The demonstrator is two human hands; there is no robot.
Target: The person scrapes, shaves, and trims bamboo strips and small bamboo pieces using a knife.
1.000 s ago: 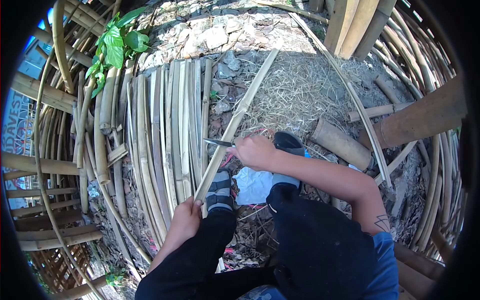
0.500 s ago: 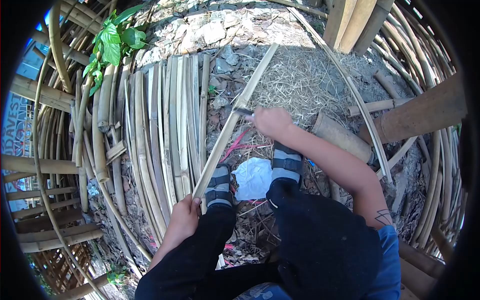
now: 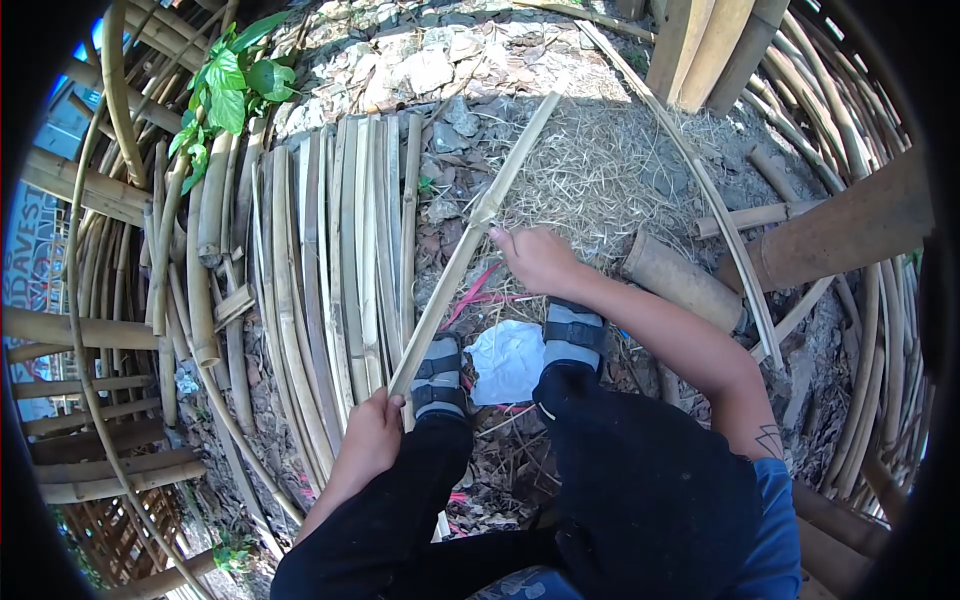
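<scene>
A long split bamboo strip (image 3: 448,280) slants up and away in front of me, with a rough node (image 3: 486,208) partway along it. My left hand (image 3: 372,437) is closed round its near end, beside my left sandal (image 3: 437,375). My right hand (image 3: 542,262) is closed beside the strip, just below the node, its thumb pointing at the strip. The short dark-bladed knife seen in this hand a moment earlier is hardly visible now; its blade seems hidden or edge-on.
Many split bamboo strips (image 3: 335,250) lie side by side on the left. A thick bamboo piece (image 3: 685,280) and a long curved strip (image 3: 700,170) lie right. White crumpled material (image 3: 507,362) sits between my feet. Shavings (image 3: 600,170) cover the ground ahead; bamboo posts (image 3: 705,50) stand beyond.
My right hand has shifted slightly down and left, turning so the thumb shows, and the knife blade has dropped from clear view. The strip and my left hand have barely moved.
</scene>
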